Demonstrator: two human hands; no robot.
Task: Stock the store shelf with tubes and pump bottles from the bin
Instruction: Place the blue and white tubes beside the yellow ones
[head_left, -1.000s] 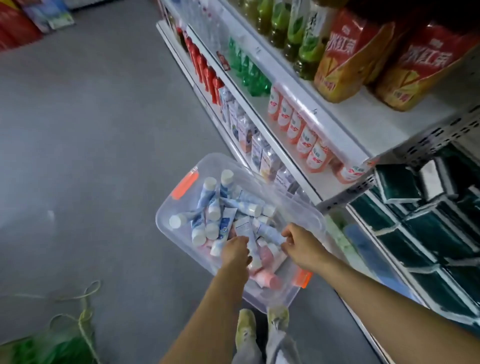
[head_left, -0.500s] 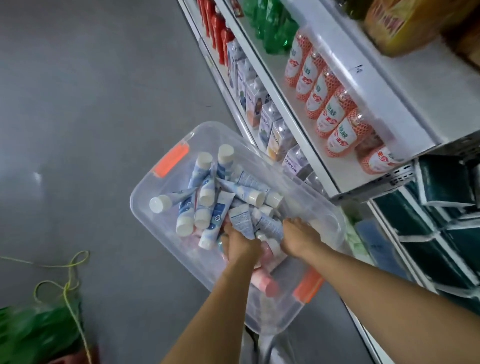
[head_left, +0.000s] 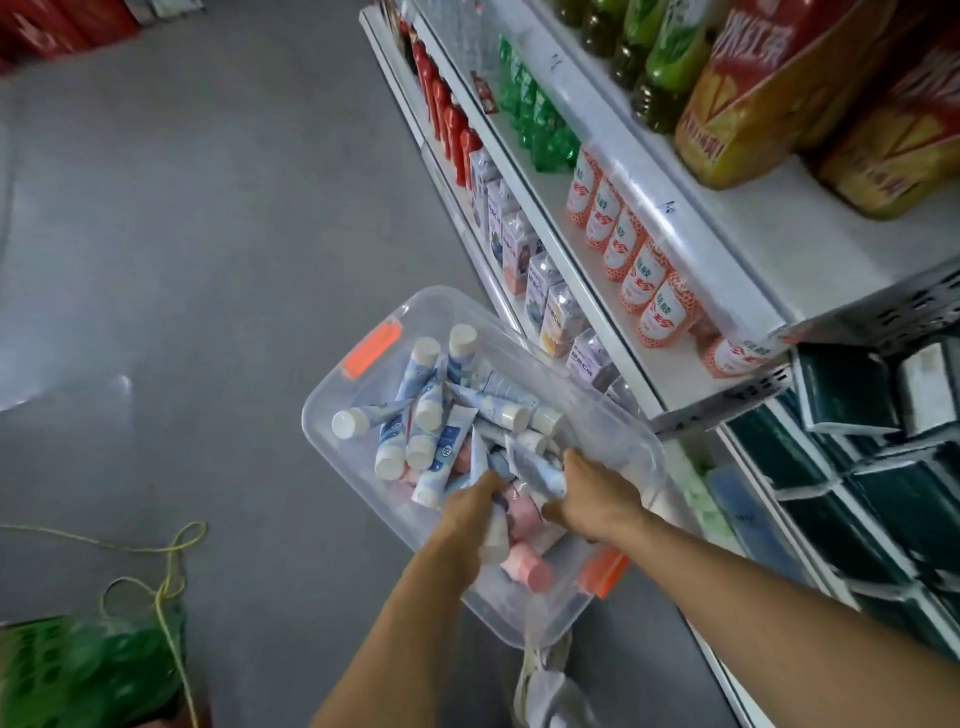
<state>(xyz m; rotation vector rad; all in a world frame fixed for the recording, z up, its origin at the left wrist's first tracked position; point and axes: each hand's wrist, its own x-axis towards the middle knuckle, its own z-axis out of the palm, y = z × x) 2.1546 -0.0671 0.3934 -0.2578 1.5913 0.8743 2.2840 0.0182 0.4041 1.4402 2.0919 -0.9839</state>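
Digging in the clear bin (head_left: 358, 431) mid-frame, both hands curled round tubes: left hand (head_left: 467, 512), right hand (head_left: 597, 499)

Grey floor (head_left: 208, 260) bare and dull; green crate (head_left: 78, 670) with yellow cord (head_left: 171, 582) at lower left.

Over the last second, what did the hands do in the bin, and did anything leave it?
Both hands went deeper into the tube pile. The left hand now grips a white-capped tube; the right hand has closed on a blue-and-white tube, where a second ago they only hovered at the pile's near edge. Nothing has left the bin; the far tubes lie as before.
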